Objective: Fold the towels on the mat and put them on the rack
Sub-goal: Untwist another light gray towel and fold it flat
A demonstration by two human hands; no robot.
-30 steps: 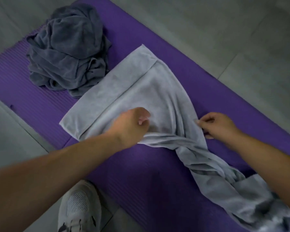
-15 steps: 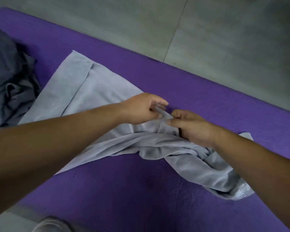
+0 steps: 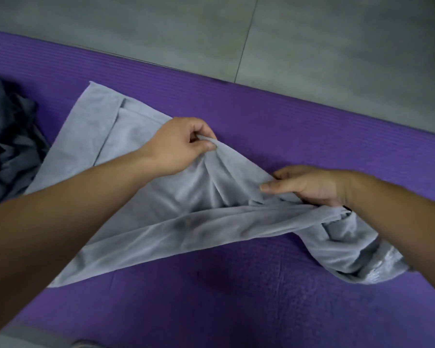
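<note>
Two hands on one pale grey towel (image 3: 176,222): my left hand (image 3: 178,144) has thumb and fingers pinched shut on a raised fold of its far edge, and my right hand (image 3: 309,185) clamps the same edge just to the right, thumb pressed on top. Between my grips the cloth is puckered; below them it stretches in a long band across the purple mat (image 3: 286,126), bunching under my right wrist. Left of my left hand, a dark grey heap of towels (image 3: 8,146) sits on the mat.

A purple mat (image 3: 274,136) lies on the grey floor (image 3: 312,41), carrying a light towel (image 3: 176,222) at centre and, seemingly, darker towels (image 3: 3,151) at left.
</note>
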